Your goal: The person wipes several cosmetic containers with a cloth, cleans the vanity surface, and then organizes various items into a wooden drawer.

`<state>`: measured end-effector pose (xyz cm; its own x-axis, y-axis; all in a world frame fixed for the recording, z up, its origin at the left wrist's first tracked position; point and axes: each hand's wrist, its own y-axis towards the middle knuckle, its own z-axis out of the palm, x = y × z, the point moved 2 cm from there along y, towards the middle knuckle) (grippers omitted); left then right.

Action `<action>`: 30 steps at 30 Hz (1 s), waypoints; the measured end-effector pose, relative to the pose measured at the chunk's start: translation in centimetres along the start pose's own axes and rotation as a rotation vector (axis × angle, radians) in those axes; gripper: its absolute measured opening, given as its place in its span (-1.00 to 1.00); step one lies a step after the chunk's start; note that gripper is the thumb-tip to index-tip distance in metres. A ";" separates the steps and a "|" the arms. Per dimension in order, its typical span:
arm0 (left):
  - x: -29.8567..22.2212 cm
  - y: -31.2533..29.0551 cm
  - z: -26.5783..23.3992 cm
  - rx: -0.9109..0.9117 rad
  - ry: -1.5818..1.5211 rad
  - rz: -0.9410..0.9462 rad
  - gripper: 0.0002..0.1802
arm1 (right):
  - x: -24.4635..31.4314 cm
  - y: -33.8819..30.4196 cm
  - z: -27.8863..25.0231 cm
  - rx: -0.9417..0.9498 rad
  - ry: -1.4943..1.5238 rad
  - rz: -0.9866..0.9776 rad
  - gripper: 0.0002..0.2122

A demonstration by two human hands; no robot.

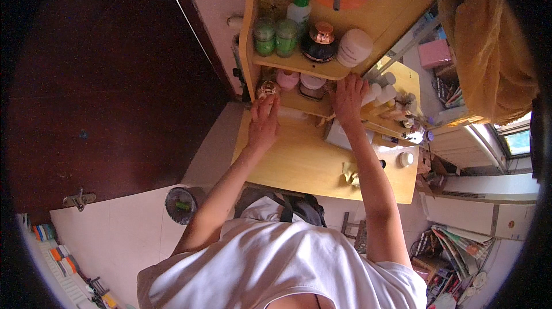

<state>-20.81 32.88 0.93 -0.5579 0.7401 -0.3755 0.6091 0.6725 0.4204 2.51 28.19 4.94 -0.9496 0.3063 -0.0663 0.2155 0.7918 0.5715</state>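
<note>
A wooden shelf unit (pixel 287 63) stands on a light wooden dressing table (pixel 293 162). At the left end of its lower tier, my left hand (pixel 264 124) has its fingers closed on a small jar with a shiny gold top (pixel 268 88). My right hand (pixel 349 99) is at the unit's right end, fingers bent against the edge of the upper board; its fingertips are partly hidden. Between the hands, a pink jar (pixel 287 79) and a white-lidded jar (pixel 313 83) stand on the lower tier.
The upper tier holds two green jars (pixel 275 37), a green-capped bottle (pixel 299 10), a dark jar with a copper lid (pixel 320 43) and a white jar (pixel 355 48). A mirror (pixel 411 50) is at the right. A bin (pixel 183 204) stands on the floor by a dark door (pixel 115 96).
</note>
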 end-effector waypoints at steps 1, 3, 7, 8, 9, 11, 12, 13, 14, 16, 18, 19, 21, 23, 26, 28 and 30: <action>0.2 0.0 0.1 0.004 0.002 0.011 -0.26 | 0.0 -0.3 -0.1 -0.007 -0.003 -0.023 -0.43; 0.4 0.0 0.1 0.004 -0.008 0.024 -0.26 | 0.2 -0.6 -0.4 -0.014 0.004 -0.014 -0.43; 0.5 0.1 0.4 -0.019 -0.021 0.037 -0.26 | 0.4 -0.6 -1.2 -0.013 0.029 -0.013 -0.43; 0.5 0.1 0.5 -0.025 -0.016 0.044 -0.26 | 0.1 -0.6 -0.8 -0.056 0.026 -0.002 -0.43; 0.5 0.1 0.7 -0.023 -0.019 0.037 -0.26 | -0.4 -0.4 0.1 -0.099 0.023 0.009 -0.44; 0.5 0.0 0.9 -0.017 -0.018 0.022 -0.26 | -0.2 0.3 -0.1 -0.139 0.006 0.006 -0.45; 0.5 -0.1 0.9 -0.011 -0.023 0.019 -0.26 | -0.2 0.5 -0.5 -0.137 -0.011 -0.009 -0.46; 0.4 0.0 0.9 -0.007 -0.030 0.019 -0.27 | -0.3 0.6 -0.4 -0.134 -0.018 -0.018 -0.47; 0.3 0.0 1.0 -0.002 -0.037 0.018 -0.27 | -0.5 0.7 -0.4 -0.132 -0.025 -0.026 -0.48; 0.4 -0.1 1.1 -0.030 -0.010 0.043 -0.27 | -1.2 0.3 0.8 -0.125 -0.011 -0.033 -0.49; 0.5 -0.1 1.3 -0.037 -0.011 0.041 -0.26 | -1.2 0.0 0.8 -0.059 0.004 -0.061 -0.50; 0.5 -0.1 1.2 -0.027 -0.022 0.029 -0.26 | -1.0 -0.1 0.4 -0.026 0.014 -0.073 -0.51; 0.5 -0.2 1.1 -0.024 -0.024 0.026 -0.25 | -0.7 0.0 -0.3 -0.012 0.097 -0.021 -0.51; 0.6 -0.1 1.2 -0.040 -0.004 0.042 -0.25 | -0.6 0.1 -0.4 0.030 0.147 0.036 -0.52; 0.5 0.1 1.3 -0.001 -0.029 0.012 -0.24 | -0.4 0.1 -0.1 0.089 0.098 0.110 -0.52; 0.5 0.2 1.7 0.009 -0.023 0.013 -0.23 | -0.1 0.8 0.4 0.058 -0.033 0.120 -0.51; 0.6 0.3 1.9 0.003 -0.027 0.019 -0.23 | 0.0 1.7 0.3 0.069 -0.008 0.134 -0.53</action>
<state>-19.93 33.55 -0.75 -0.5310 0.7527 -0.3892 0.6214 0.6582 0.4250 2.92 29.70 5.60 -0.9097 0.4152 0.0003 0.3552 0.7779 0.5184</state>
